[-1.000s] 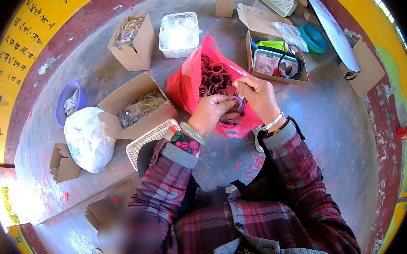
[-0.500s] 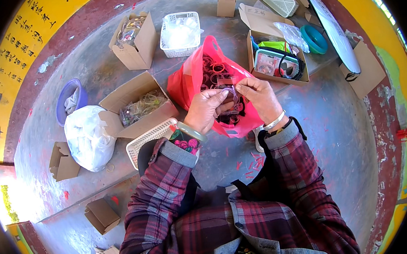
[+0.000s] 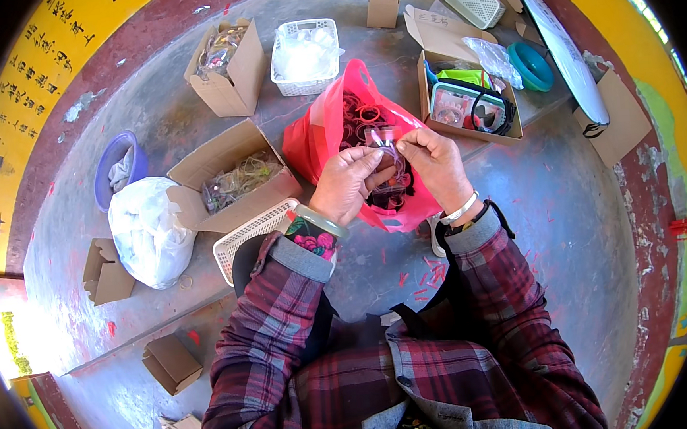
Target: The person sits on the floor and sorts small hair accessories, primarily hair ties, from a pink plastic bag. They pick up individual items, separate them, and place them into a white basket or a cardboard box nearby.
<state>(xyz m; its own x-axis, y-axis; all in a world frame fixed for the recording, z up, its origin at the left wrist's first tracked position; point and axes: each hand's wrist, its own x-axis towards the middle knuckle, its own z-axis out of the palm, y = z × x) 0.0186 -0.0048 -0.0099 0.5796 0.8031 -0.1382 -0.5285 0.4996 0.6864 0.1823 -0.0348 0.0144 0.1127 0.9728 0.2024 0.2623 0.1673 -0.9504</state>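
Observation:
Both hands meet over an open pink plastic bag (image 3: 308, 141). Dark and red bands (image 3: 368, 115), looking like hair ties, fill the bag. My left hand (image 3: 343, 186) pinches the lower left of a small clear plastic packet (image 3: 382, 136), thumb against fingers. On the packet's right side, my right hand (image 3: 440, 164) pinches with thumb and forefinger. Something thin and pale purple shows at the fingertips; its exact shape is too small to make out. The packet's upper part catches the light.
Left of the pink bag stand a cardboard box (image 3: 235, 150) of tangled strands, a white sack (image 3: 152, 236) and a purple basin (image 3: 102, 179). A white basket (image 3: 307, 85) lies beyond. On the right is a box (image 3: 477, 128) of bright items; a cream basket (image 3: 231, 262) sits beside my left forearm.
The clear packet has tilted and now shines at its top. My fingers have shifted slightly around it, while both hands stay over the pink bag.

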